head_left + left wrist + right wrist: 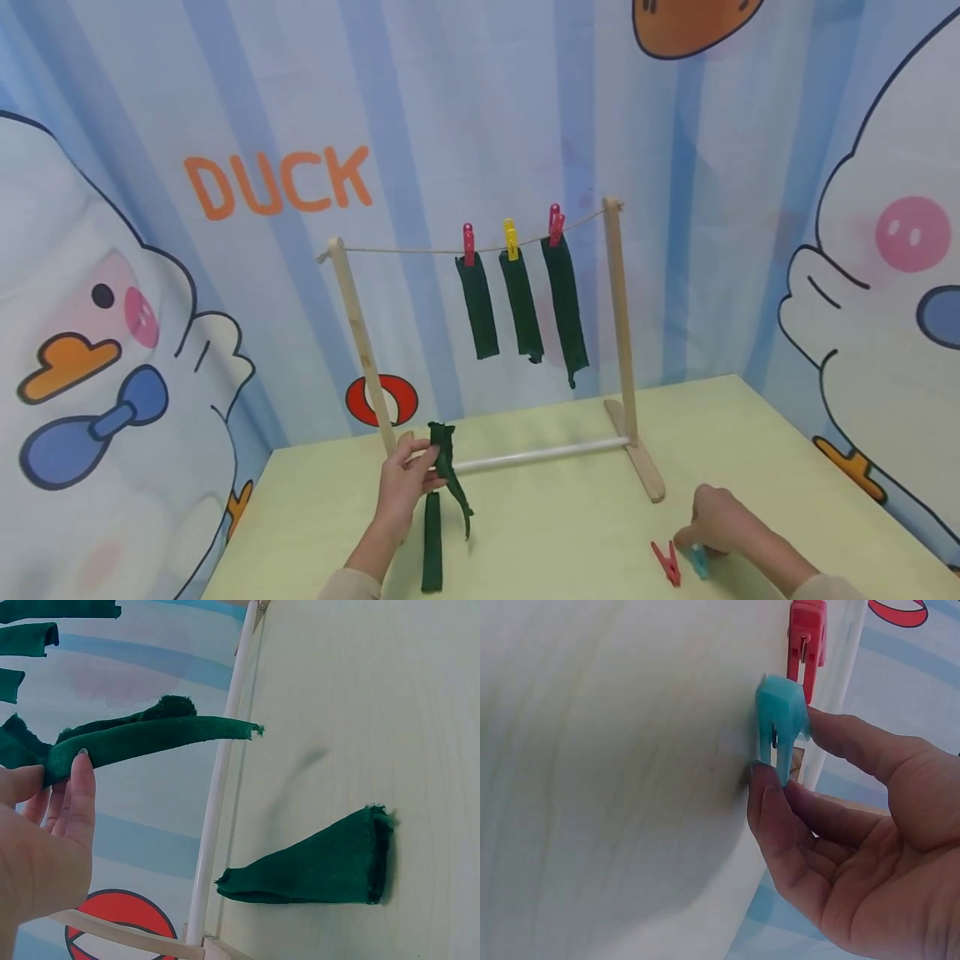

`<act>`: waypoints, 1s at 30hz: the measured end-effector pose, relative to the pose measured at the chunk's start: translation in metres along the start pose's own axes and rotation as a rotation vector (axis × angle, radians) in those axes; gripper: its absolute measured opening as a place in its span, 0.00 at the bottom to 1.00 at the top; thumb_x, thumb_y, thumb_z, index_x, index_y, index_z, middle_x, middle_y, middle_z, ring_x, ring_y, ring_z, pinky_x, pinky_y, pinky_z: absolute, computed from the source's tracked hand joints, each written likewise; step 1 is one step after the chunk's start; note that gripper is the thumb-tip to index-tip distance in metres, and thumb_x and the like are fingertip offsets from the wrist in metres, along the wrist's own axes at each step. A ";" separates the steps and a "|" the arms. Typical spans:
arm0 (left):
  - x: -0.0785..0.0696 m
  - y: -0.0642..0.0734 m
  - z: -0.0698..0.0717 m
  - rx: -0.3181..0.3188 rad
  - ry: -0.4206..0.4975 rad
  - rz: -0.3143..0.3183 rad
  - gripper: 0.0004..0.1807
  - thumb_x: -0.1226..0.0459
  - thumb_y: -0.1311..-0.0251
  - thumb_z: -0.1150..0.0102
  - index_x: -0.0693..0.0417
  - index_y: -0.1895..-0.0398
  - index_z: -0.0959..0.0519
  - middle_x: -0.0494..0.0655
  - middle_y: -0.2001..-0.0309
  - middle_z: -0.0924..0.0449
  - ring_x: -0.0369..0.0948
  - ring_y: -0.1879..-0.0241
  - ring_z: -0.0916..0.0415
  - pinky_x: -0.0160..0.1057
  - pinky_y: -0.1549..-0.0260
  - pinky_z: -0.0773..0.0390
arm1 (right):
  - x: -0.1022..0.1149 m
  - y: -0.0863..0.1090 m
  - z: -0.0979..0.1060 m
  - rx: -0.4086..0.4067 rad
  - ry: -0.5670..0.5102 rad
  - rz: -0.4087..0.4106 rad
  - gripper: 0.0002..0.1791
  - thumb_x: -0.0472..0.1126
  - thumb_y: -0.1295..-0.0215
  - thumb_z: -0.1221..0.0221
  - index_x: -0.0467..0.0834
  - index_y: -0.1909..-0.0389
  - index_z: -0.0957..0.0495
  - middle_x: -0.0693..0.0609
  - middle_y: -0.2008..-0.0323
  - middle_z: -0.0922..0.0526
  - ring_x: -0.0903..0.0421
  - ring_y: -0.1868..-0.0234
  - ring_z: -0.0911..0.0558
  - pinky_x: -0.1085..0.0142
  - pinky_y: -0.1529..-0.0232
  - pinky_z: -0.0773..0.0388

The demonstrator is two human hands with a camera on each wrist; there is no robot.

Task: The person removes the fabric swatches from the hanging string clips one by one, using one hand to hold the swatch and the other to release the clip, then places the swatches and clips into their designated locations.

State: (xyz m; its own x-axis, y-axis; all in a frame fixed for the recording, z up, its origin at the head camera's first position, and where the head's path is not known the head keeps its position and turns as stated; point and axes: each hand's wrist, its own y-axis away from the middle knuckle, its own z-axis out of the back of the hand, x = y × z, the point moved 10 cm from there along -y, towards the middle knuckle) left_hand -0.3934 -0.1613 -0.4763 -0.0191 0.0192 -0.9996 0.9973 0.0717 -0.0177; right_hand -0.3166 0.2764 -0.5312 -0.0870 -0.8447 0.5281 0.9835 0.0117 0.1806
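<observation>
My left hand (405,479) pinches a dark green cloth strip (142,746) between thumb and fingers, raised above the table, its long end hanging down. Below it another folded green cloth (322,862) lies on the table. At the right, my right hand (723,521) is down at the tabletop with thumb and fingertips around a teal clothespin (781,709). Beside that lies a red clothespin (666,563), apart from the fingers. In the head view the right fingertips are partly hidden behind the hand.
A wooden drying rack with a right post (621,333) and a white bottom bar (540,456) stands at the table's back. From its string (405,251) hang three green cloths, held by red and yellow clothespins (512,240). Behind is a duck-print curtain (480,100).
</observation>
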 end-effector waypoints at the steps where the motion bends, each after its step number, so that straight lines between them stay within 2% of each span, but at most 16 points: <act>1: 0.001 0.000 0.001 -0.003 0.001 0.004 0.17 0.61 0.31 0.38 0.64 0.47 0.23 0.51 0.63 0.16 0.41 0.72 0.21 0.37 0.66 0.15 | 0.001 0.000 0.000 -0.002 0.001 0.006 0.19 0.43 0.53 0.25 0.40 0.86 0.25 0.54 0.89 0.27 0.62 0.85 0.30 0.73 0.82 0.36; 4: 0.004 0.001 0.002 -0.006 0.007 0.013 0.17 0.61 0.32 0.38 0.64 0.47 0.22 0.50 0.65 0.16 0.41 0.73 0.21 0.37 0.66 0.15 | 0.003 0.000 0.000 0.011 0.003 0.012 0.19 0.45 0.48 0.25 0.40 0.84 0.24 0.54 0.87 0.27 0.62 0.84 0.30 0.73 0.81 0.35; 8: 0.007 0.002 0.001 -0.005 -0.003 0.020 0.18 0.61 0.32 0.38 0.64 0.47 0.23 0.49 0.68 0.16 0.41 0.72 0.20 0.37 0.67 0.15 | 0.002 -0.001 0.002 0.051 0.026 -0.006 0.18 0.47 0.37 0.33 0.38 0.77 0.24 0.52 0.85 0.26 0.62 0.84 0.30 0.72 0.80 0.34; 11: 0.012 0.004 0.000 -0.003 -0.027 0.037 0.18 0.61 0.32 0.38 0.64 0.46 0.23 0.49 0.67 0.16 0.41 0.73 0.20 0.37 0.68 0.15 | 0.000 -0.001 0.004 0.070 0.043 -0.006 0.17 0.45 0.32 0.37 0.37 0.74 0.24 0.52 0.85 0.26 0.62 0.85 0.30 0.72 0.80 0.35; 18: 0.035 0.008 -0.005 0.034 -0.092 0.099 0.18 0.63 0.31 0.39 0.68 0.46 0.24 0.47 0.73 0.21 0.37 0.78 0.23 0.36 0.73 0.15 | -0.001 0.000 0.003 0.084 0.056 0.017 0.17 0.45 0.34 0.35 0.39 0.77 0.25 0.54 0.88 0.29 0.63 0.86 0.31 0.73 0.81 0.36; 25: 0.063 0.012 -0.003 0.068 -0.224 0.157 0.17 0.65 0.32 0.40 0.71 0.48 0.23 0.46 0.74 0.24 0.34 0.81 0.24 0.34 0.78 0.17 | 0.000 0.000 0.001 0.099 0.072 0.017 0.17 0.46 0.34 0.36 0.39 0.77 0.25 0.55 0.89 0.31 0.63 0.87 0.33 0.73 0.82 0.37; 30: 0.075 0.010 0.002 0.066 -0.312 0.156 0.13 0.66 0.34 0.39 0.69 0.52 0.21 0.44 0.78 0.26 0.34 0.83 0.26 0.30 0.84 0.22 | -0.002 0.000 -0.001 0.114 0.081 0.001 0.17 0.45 0.33 0.36 0.38 0.76 0.25 0.54 0.89 0.30 0.63 0.87 0.33 0.73 0.82 0.37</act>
State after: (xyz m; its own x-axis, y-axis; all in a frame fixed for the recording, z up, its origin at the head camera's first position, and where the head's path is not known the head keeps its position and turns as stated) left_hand -0.3848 -0.1607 -0.5519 0.1462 -0.2813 -0.9484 0.9891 0.0268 0.1446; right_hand -0.3161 0.2776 -0.5327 -0.0687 -0.8849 0.4607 0.9587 0.0692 0.2759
